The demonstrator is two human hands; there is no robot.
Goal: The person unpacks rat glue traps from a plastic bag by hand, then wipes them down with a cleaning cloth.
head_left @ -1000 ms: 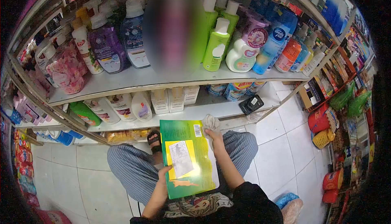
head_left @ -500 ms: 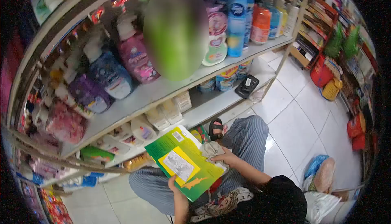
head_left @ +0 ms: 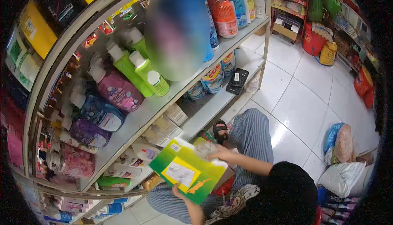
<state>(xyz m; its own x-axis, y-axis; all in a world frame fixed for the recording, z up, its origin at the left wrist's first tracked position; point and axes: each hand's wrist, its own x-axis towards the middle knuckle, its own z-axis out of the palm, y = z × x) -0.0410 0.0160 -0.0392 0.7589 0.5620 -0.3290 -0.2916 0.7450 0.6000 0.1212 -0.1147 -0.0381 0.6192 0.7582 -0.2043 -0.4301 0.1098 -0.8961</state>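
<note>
A flat green-and-yellow item [head_left: 206, 167], a book or a thin box, lies tilted above my lap. It has a barcode and a whitish picture panel. My left hand [head_left: 182, 191] grips its lower edge, thumb on the face. My right hand [head_left: 221, 153] is closed on a crumpled grey cloth [head_left: 204, 147], pressed against the item's upper right part. The fingertips under the cloth are hidden.
Before me a metal shelf [head_left: 163, 102] holds pump bottles, green bottles [head_left: 151, 75] and an orange bottle [head_left: 223, 18]. A black phone-like device [head_left: 237, 81] lies on the lower shelf. Bagged goods [head_left: 342, 178] sit on the tiled floor at right. A blurred oval hides part of the shelf.
The view has shifted, bringing the green bottles into sight. The cloth and my right hand have moved slightly up and left across the item's face; my left hand keeps its hold.
</note>
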